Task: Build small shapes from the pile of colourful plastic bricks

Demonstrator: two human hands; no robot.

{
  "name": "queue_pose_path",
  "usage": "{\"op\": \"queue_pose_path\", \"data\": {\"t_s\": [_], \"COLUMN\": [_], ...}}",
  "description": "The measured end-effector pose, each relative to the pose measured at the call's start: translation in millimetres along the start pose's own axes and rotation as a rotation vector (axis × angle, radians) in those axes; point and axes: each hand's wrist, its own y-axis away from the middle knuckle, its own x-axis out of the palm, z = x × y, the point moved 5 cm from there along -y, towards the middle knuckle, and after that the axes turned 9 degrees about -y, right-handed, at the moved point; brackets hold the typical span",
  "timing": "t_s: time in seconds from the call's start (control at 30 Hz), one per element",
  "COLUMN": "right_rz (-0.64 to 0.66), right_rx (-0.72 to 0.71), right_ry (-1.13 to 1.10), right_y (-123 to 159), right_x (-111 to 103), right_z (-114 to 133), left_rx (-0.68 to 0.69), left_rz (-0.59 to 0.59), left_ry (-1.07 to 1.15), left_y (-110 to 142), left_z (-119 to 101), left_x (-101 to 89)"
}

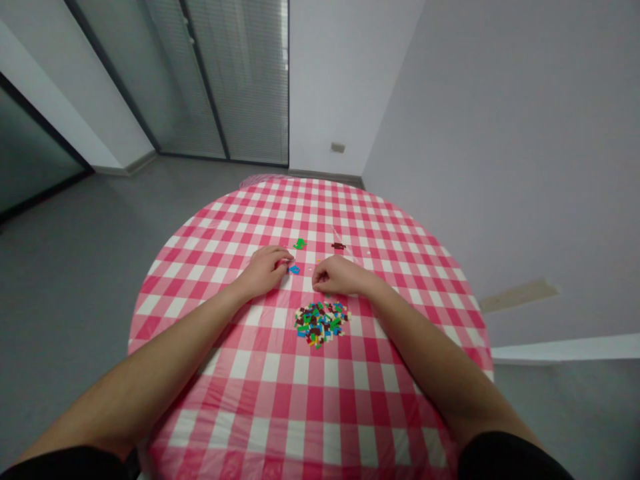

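My left hand (267, 270) rests on the table with its fingers stretched forward and its thumb apart from them. Just beside its thumb tip lies a small blue piece built of toy bricks (295, 270); whether they touch I cannot tell. My right hand (337, 275) is closed, fingers curled in, and anything inside them is hidden. Between the hands and my body is a pile of small toy bricks (320, 325) in green, blue, brown, white, yellow and red. Beyond the hands sit a green brick piece (300, 244) and a dark brown one (339, 246).
A red-and-white checked cloth (290, 400) covers the round table. A few tiny loose bits, including a yellow one (318, 260), lie between and beyond the hands. Plain walls (525, 133) stand at the right, and glass panels (240, 80) at the back.
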Motion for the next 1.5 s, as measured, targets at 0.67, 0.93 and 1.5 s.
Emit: {"op": "queue_pose_path", "data": {"t_s": [0.67, 0.93, 1.5], "right_rz": [-0.111, -0.152, -0.298], "right_rx": [0.032, 0.031, 0.074], "right_ry": [-0.004, 0.002, -0.004], "right_y": [-1, -2, -4], "right_x": [-22, -25, -26], "right_z": [-35, -37, -46], "left_rx": [0.014, 0.011, 0.013], "left_rz": [-0.004, 0.002, -0.003], "left_ry": [0.004, 0.008, -0.001], "left_y": [0, 0, -1], "left_z": [-1, -2, -2], "left_x": [-0.7, -1.9, -1.7]}}
